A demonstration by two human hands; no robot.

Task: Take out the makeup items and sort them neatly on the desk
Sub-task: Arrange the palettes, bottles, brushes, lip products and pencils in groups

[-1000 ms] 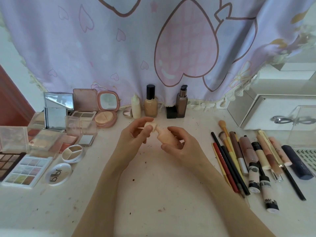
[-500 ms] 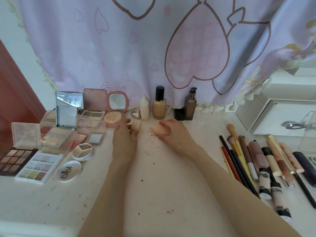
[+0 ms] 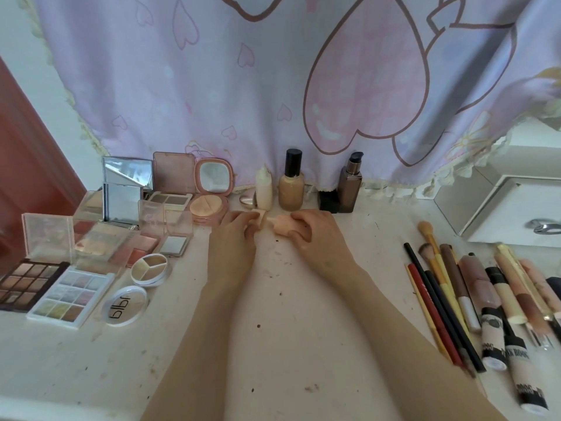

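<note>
The left hand's (image 3: 235, 235) fingers were curled round a small pale-peach cap (image 3: 258, 219), squarish and matte, pinched between thumb and fingertips. Just beside it, the right hand (image 3: 315, 238) gripped a small peach bottle (image 3: 282, 227), its fingers wrapped over the rounded body so that only the neck end and part of the shoulder showed. The bottle lay tilted, its narrow neck pointing left toward the cap; the two were close, but whether they touched could not be told. Both hands sat low near the back of the white desk (image 3: 273, 344), whose surface was speckled with dark flecks.

Directly behind the hands stood a cream squeeze bottle (image 3: 263, 191), a beige foundation bottle with a black cap (image 3: 291, 183) and a brown pump bottle (image 3: 350, 185), all upright against a lilac curtain with heart prints (image 3: 243, 86). To the left lay opened palettes and compacts, among them a pink round-mirrored compact (image 3: 211, 192), a three-part round pot (image 3: 149, 267) and a dark eyeshadow palette (image 3: 28, 282). To the right lay a row of brushes, pencils and tubes, including a yellow-handled brush (image 3: 437, 259) and a red pencil (image 3: 431, 311).
</note>
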